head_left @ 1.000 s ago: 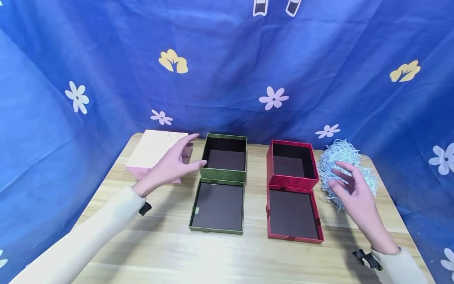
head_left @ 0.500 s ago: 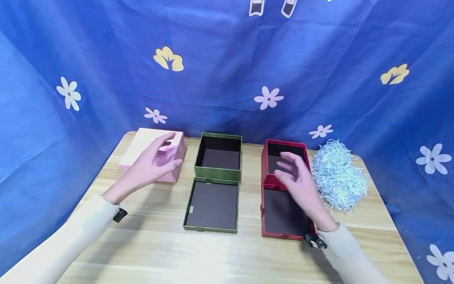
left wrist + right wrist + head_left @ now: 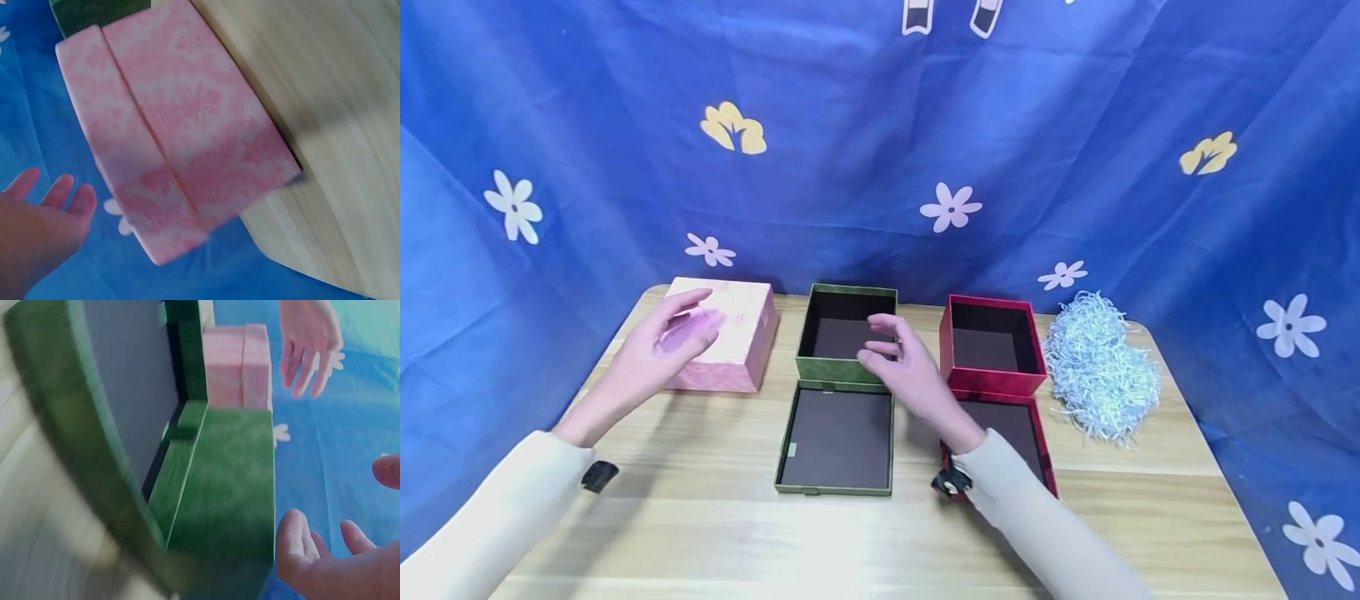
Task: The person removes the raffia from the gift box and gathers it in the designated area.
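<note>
At the left, a closed pink patterned box (image 3: 741, 321) sits on the table, its lid seam visible in the left wrist view. Above its left part hovers my left hand (image 3: 651, 346), fingers loosely bent and holding nothing. My right hand (image 3: 917, 379) is over the right side of an open green box (image 3: 831, 368), thumb and fingers apart with nothing between them. The box's dark inside holds nothing visible. In front of it lies the green lid (image 3: 835, 442), dark inner side up. Both hands show apart from the boxes in the right wrist view.
An open red box (image 3: 996, 381) stands right of the green one, its upturned red lid (image 3: 1003, 421) in front, partly behind my right forearm. A heap of light blue shredded paper (image 3: 1101, 371) lies farther right. A blue patterned cloth (image 3: 850, 167) hangs behind the wooden table (image 3: 760, 533).
My right hand has swept left from the shredded paper, past the red box, to the green box. My left hand has moved left from beside the green box to over the pink box.
</note>
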Available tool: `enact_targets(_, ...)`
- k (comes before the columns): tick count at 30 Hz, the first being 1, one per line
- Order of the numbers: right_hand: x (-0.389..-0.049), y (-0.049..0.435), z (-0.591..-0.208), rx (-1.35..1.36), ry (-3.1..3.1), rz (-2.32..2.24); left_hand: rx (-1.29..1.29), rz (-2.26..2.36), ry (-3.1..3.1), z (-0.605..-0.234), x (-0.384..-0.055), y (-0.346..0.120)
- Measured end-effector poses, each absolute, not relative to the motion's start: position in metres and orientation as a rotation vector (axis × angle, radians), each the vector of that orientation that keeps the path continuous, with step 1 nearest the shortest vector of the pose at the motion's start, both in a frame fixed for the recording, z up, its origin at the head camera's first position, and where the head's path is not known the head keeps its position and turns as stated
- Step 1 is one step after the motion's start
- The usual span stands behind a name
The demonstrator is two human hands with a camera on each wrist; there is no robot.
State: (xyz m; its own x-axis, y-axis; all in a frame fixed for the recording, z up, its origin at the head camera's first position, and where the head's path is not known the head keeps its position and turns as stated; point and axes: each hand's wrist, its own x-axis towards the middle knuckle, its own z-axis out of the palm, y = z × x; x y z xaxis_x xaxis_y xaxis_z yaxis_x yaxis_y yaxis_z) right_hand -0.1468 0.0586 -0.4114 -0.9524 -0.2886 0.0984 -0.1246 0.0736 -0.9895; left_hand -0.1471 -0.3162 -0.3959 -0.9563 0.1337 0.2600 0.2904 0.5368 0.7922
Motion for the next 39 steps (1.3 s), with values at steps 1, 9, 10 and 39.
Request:
enact_targets(1,-0.148,0.05,-0.411,-0.444,2.197,-2.01,-0.343,-1.39,-2.599,-0.396,-0.147,-0.32)
enact_targets(9,-0.16,-0.009,-0.405,-0.461,2.091,-2.037,-0.239,-1.4,-2.593,-0.405,-0.162,-0.36)
enact_targets(10,-0.162,-0.015,-0.405,-0.448,2.076,-2.048,-0.235,-1.464,-2.577,-0.408,-0.166,-0.365)
enact_targets(39,-0.187,-0.136,-0.407,0.071,2.121,-1.885,-0.447,-2.928,-1.925,-0.446,-0.211,-0.437)
